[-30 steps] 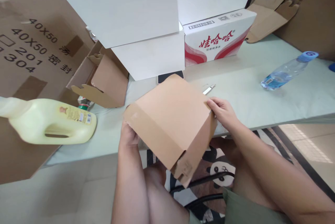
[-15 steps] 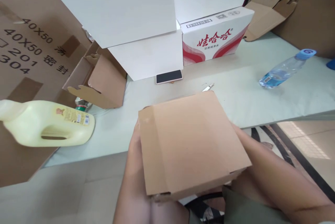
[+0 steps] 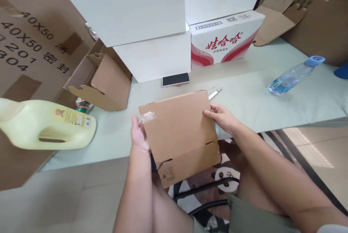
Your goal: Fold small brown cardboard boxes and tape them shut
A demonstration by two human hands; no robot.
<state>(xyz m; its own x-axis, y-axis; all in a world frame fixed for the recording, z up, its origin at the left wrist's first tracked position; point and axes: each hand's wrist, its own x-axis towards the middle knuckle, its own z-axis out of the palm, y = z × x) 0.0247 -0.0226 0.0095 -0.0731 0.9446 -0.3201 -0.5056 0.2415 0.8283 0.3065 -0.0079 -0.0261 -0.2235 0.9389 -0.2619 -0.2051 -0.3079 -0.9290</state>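
A brown cardboard box point(image 3: 179, 127) is tilted over the table's front edge, a strip of clear tape point(image 3: 149, 116) at its upper left corner. Slots and a small printed mark show along its lower flap. My right hand point(image 3: 221, 117) grips the box's right edge, thumb on the upper face and fingers curled behind. Against the left side rests my left hand point(image 3: 139, 135), its thumb raised off the cardboard and its other fingers mostly hidden by the box. A white utility knife point(image 3: 215, 94) lies on the table just beyond the box.
A phone point(image 3: 175, 79) lies before stacked white boxes point(image 3: 154, 57) and a red-and-white carton point(image 3: 225, 42). On the left are a pale yellow jug point(image 3: 67, 117) and an open cardboard box point(image 3: 112, 84). A water bottle point(image 3: 295, 75) lies tilted at right.
The cardboard box has turned, showing a taped face and a lower flap. My right hand has come into view on its right edge, and my left hand now shows at its left side.
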